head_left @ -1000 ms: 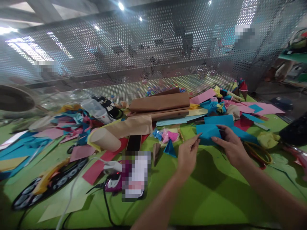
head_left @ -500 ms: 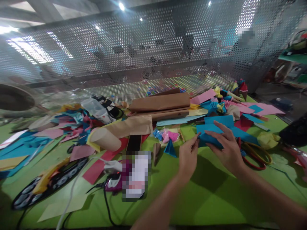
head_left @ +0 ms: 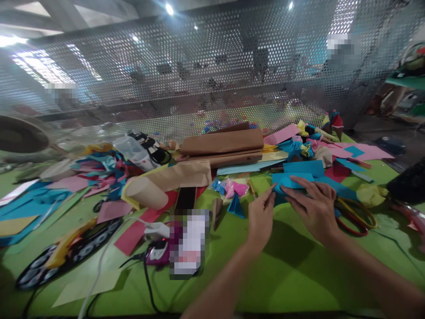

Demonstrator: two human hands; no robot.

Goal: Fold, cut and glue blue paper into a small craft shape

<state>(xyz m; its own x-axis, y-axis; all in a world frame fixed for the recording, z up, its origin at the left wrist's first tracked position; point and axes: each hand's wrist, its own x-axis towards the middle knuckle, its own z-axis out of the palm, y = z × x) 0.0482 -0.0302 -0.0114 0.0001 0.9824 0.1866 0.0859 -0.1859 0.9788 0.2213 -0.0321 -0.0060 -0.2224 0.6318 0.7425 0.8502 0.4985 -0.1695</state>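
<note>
Between my hands is a piece of blue paper [head_left: 280,197], held a little above the green table. My left hand [head_left: 261,218] pinches its left edge between thumb and fingertips. My right hand [head_left: 314,206] is closed on the other side, its fingers bent over the paper and partly hiding it. Just behind lie blue paper sheets [head_left: 303,167]. To the left of my left hand stands a folded blue paper cone [head_left: 236,206], beside a small brown paper cone [head_left: 217,212]. Scissors with red and yellow handles [head_left: 360,216] rest right of my right hand.
Brown paper [head_left: 222,142] lies folded along the back, before a perforated metal screen [head_left: 186,79]. Left are a phone [head_left: 191,241], a purple glue gun [head_left: 157,254], cables, a paper roll [head_left: 146,193] and a black tray [head_left: 96,243]. Crumpled yellow paper [head_left: 371,195] lies right.
My right hand has shifted slightly, its fingers lower and more bent across the blue paper. The blue piece shows less above the fingers. My left hand is nearly still.
</note>
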